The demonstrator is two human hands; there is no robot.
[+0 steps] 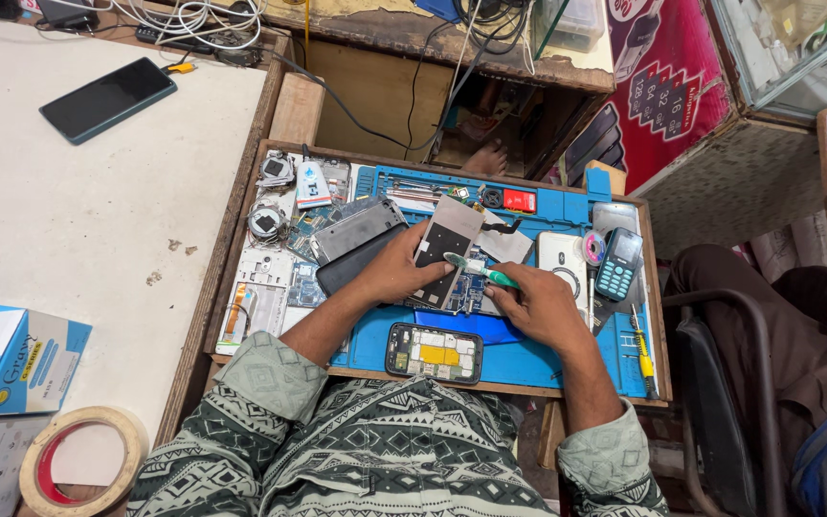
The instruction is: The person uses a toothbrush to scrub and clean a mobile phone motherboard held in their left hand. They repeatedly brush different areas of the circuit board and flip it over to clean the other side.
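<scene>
Head view: looking down on a blue mat [528, 364] set in a wooden tray, centre of frame.
Left hand [396, 273]: closed on the panel [447, 251], fingers wrapped over its left edge, pinning it tilted above the mat.
Right hand [540, 306]: closed around a brush [476, 270] with a green handle; the head lies on the panel's lower half.
Panel, place: centre of frame, between both hands, over an exposed circuit board [471, 292].
Panel, handling: judged thin, light and stiff, but easily bent or cracked; face looks smooth, so probably slippery. Best taken by the long edges, not the flat face.
Brush, handling: judged light, rigid handle, soft bristles; pen-style hold near the head suits it.
Open phone [434, 352]: lower centre of the mat, back off, yellow part showing; apart from both hands.
Keypad phone [616, 263]: right of the right hand, dark with teal keys, upright on the mat.
Box [13, 359]: lower left, blue and white carton with a round yellow mark.
Tape [83, 460]: bottom left, tan roll, red inner ring.
Sign [667, 86]: upper right, red board with white print and phone pictures.
Smartphone [107, 99]: upper left on the pale counter [98, 220], screen dark.
Red tag [520, 200]: small rectangle at the mat's top edge.
</scene>
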